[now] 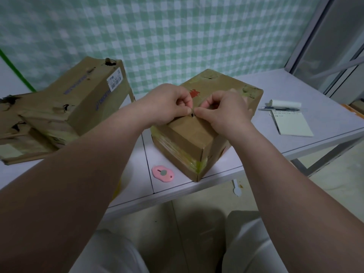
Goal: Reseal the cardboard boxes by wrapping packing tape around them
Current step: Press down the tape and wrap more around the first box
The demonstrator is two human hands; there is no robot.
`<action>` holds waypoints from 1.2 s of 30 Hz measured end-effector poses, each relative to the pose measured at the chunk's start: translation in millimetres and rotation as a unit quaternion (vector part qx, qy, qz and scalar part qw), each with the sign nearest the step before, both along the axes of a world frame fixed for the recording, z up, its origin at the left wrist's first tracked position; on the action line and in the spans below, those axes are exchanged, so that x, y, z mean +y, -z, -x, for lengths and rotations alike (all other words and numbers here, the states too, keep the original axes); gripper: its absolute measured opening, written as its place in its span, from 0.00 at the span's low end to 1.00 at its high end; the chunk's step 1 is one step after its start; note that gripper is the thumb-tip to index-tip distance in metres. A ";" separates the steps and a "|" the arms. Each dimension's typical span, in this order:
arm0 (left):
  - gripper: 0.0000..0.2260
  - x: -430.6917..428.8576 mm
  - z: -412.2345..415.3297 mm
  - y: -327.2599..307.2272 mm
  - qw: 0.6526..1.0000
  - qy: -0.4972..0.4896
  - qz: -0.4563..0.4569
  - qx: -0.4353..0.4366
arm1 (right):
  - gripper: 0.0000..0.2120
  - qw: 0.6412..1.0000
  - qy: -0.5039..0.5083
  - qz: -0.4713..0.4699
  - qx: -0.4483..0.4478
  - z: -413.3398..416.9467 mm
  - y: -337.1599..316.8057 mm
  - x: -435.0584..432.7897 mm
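Both my left hand [169, 104] and right hand [222, 111] are curling tight, thumbs and forefingers pinching at the top seam [194, 115] of the cardboard box [185, 140] in the frame's centre, beside a small dark gap; whether tape or flap edge is between them I cannot tell. Risk, I'm judging: the pinch slipping, or thin tape folding onto itself and leaving that gap unsealed. Around: a battered second box [78, 99] is sitting at left, a pink cutter [163, 173] is lying lower centre just beside my box, a notepad [291, 123] and pen [281, 109] are lying at right on the white table [285, 85], and nothing is blocking my hands.
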State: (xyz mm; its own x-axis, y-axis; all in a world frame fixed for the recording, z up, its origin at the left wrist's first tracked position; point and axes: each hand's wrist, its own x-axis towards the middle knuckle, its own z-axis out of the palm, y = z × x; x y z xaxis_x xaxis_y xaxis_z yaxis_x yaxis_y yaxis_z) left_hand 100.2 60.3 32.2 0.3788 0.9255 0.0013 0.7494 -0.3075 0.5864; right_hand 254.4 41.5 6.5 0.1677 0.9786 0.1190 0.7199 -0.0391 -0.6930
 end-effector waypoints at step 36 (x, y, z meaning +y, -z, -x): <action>0.04 1.6 4.9 -4.0 0.997 0.011 0.064 -0.044 | 0.07 0.999 -0.015 0.000 0.038 1.1 -0.2 -10.5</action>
State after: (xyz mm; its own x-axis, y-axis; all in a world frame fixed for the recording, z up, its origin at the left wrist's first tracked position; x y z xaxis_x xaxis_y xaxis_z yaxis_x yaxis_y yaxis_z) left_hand 95.3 62.0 36.2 0.4032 0.9115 -0.0810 0.6864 -0.2427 0.6855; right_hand 253.3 30.9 6.8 0.1467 0.9834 0.1073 0.6658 -0.0179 -0.7459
